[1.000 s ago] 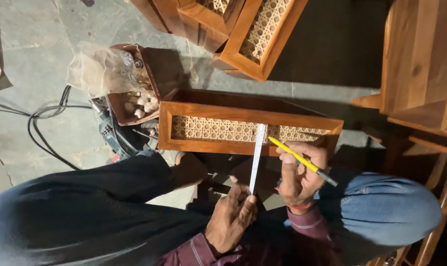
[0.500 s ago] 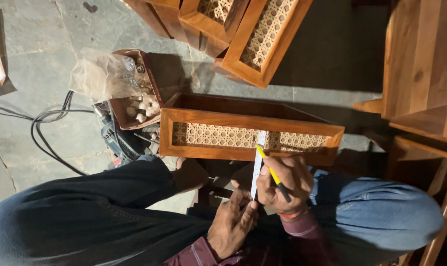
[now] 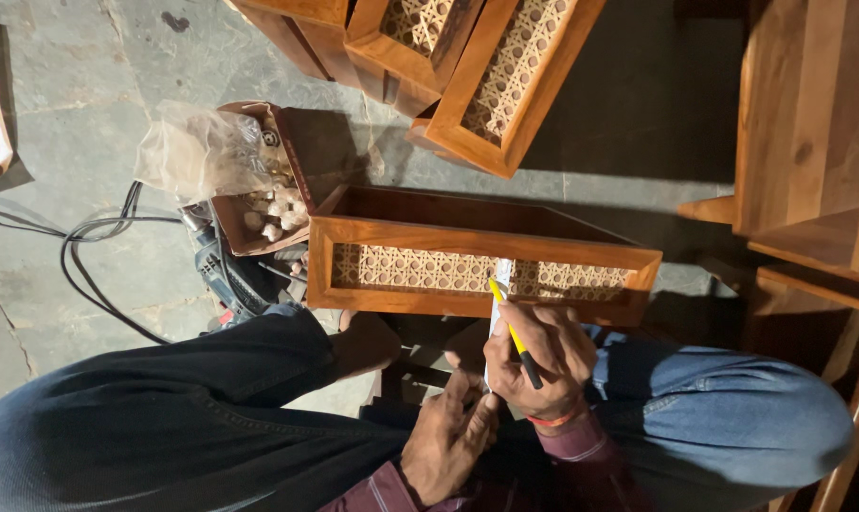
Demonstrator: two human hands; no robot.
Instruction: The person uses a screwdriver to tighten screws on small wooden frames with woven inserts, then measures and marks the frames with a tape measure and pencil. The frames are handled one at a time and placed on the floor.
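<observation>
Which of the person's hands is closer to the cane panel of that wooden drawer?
Right. The right hand, holding a yellow pencil, reaches the cane panel; the left hand sits lower, away from it.

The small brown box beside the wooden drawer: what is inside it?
The small brown box holds small pale pieces, of a kind too small to tell. A crumpled clear plastic bag lies over its far part, so whatever is beneath the bag cannot be seen.

Grey stone floor (image 3: 88,85); wooden furniture (image 3: 808,123) stands at right.
</observation>
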